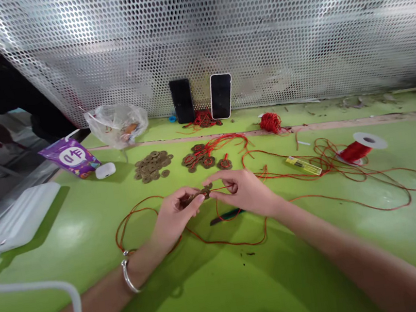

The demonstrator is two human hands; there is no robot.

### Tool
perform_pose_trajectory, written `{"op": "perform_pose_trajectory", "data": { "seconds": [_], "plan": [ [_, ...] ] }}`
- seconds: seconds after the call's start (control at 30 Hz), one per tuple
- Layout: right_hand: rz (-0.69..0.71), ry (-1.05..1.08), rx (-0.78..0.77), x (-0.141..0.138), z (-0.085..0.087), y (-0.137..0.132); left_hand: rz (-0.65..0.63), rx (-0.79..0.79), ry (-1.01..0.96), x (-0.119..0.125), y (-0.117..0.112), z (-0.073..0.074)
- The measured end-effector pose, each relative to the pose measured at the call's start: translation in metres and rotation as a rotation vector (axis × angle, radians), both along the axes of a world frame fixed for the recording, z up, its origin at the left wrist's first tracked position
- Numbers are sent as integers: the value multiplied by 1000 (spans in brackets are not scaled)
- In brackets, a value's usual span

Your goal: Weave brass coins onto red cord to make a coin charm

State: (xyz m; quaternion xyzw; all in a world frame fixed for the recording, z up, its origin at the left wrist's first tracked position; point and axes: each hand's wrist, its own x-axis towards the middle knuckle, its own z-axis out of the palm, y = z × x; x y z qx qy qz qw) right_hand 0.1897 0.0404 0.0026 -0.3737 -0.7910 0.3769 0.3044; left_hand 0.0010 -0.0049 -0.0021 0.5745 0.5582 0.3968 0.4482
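Observation:
My left hand (175, 214) pinches a small cluster of bronze coins (202, 194) tied with red cord (244, 242). Close beside it, my right hand (244, 192) pinches the red cord at the coins, fingers pressed together. Both hands hover just above the green table (86, 231). A silver bangle (129, 274) circles my left wrist. Long loops of the cord trail across the table under and around both hands. A dark pen-like tool (225, 217) lies under my right hand.
A loose coin pile (152, 165) and strung coins (204, 159) lie beyond the hands. Red thread spool (359, 148), cord ball (270, 122), yellow tool (303, 165), two phones (201, 98), plastic bag (117, 123), purple pouch (71, 156), earbud case (105, 170). A person sits far left.

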Motion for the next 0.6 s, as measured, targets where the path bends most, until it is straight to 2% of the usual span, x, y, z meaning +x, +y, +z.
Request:
{"op": "perform_pose_trajectory", "data": {
  "seconds": [0.07,0.2,0.6],
  "plan": [
    [52,-47,107,3,3,0,-10,-14,-5,1,0,2],
    [112,-75,200,7,0,1,-23,-17,-7,2,0,3],
    [97,-105,345,7,-6,-1,-57,-23,-32,-2,3,-1]
  ]
}}
